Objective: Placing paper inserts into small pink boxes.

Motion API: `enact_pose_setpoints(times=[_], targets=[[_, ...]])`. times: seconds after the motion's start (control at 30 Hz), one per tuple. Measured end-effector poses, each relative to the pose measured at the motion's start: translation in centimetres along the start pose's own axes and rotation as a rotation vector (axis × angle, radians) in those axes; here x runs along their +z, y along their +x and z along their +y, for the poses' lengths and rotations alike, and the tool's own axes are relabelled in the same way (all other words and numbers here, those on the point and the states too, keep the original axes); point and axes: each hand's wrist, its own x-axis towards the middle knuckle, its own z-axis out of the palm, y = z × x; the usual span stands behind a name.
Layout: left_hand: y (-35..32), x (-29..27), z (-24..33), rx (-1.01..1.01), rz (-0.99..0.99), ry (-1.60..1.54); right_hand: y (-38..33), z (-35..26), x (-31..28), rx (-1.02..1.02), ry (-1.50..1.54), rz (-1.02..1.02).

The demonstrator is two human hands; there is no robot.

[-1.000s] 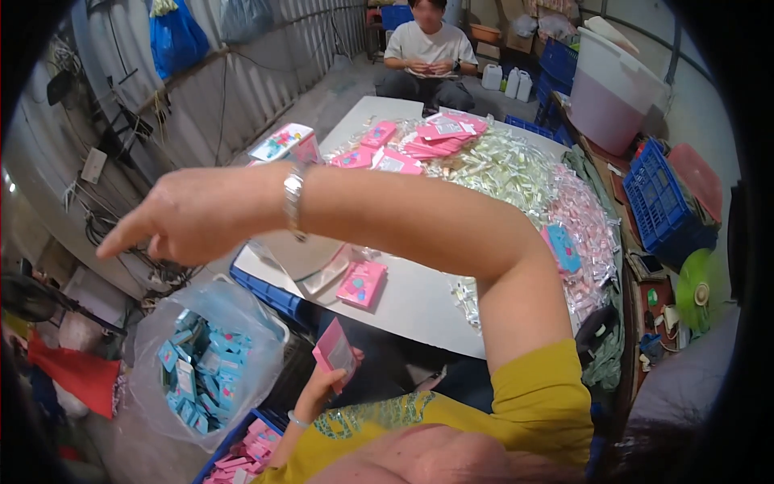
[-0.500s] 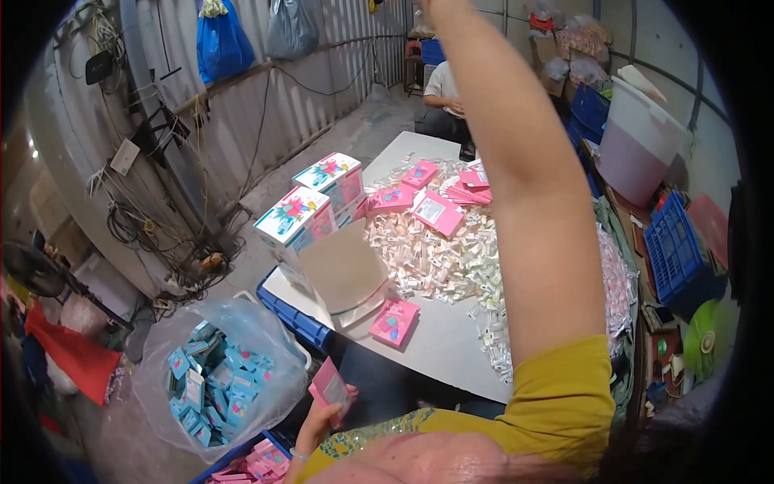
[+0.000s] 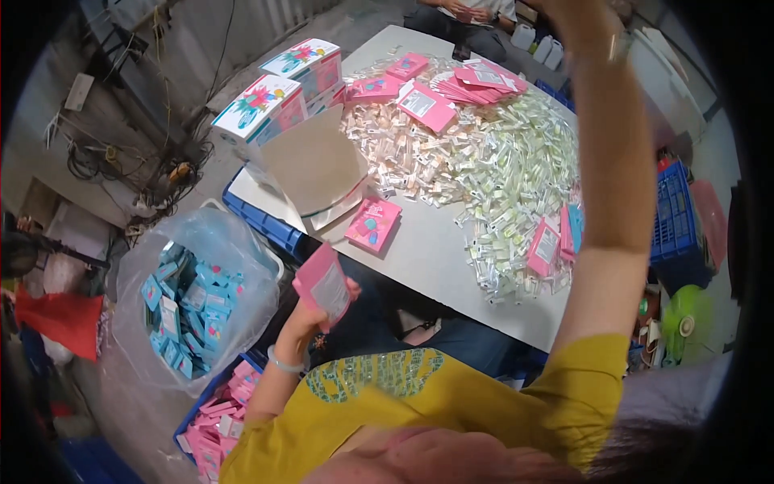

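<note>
My left hand (image 3: 300,323), low and left of centre in front of my body, is closed round a flat pink box (image 3: 324,284) with a pale panel on its face. My right arm reaches up across the right side. Its hand (image 3: 579,22) is blurred and cut off by the top edge, so its fingers do not show. Just beyond the left hand, another pink box (image 3: 374,224) lies on the white table (image 3: 427,262). Beside it stands an open white carton (image 3: 313,165). Small clear tubes or vials (image 3: 516,169) are heaped across the table, with several flat pink cartons (image 3: 427,105) on top.
Printed white cartons (image 3: 258,105) stand at the table's left. A clear bag (image 3: 133,323) of blue packets and a blue crate of pink boxes (image 3: 222,419) sit lower left. Across the table sits another person (image 3: 476,32). A blue basket (image 3: 673,222) and green fan (image 3: 685,327) are at right.
The view has tilted down and shifted right. My left hand has come up a little with the pink box. My right arm has swung to the right, still raised, uncovering more of the vial heap.
</note>
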Motion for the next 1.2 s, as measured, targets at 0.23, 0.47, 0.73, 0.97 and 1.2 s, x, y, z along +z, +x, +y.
enact_pose_setpoints(times=[0.23, 0.47, 0.73, 0.97, 1.2], targets=[[4.0, 3.3, 3.5, -0.015, -0.065, 0.157, -21.9, -5.2, 5.9, 0.453, 0.314, -0.343], [3.4, 4.1, 2.3, 0.066, -0.002, 0.275, -15.0, -6.7, 8.1, 0.365, 0.675, -0.407], [0.6, 3.8, 0.3, 0.053, -0.130, 0.075, -0.1, -8.3, 10.0, 0.006, 0.293, -0.239], [-2.3, 2.6, 0.3, -0.038, -0.009, 0.101, 5.5, -1.8, 7.2, 0.218, 0.285, 0.279], [-3.0, 2.9, -0.3, -0.069, 0.024, 0.287, 1.6, -4.8, 9.9, 0.204, 0.243, 0.180]])
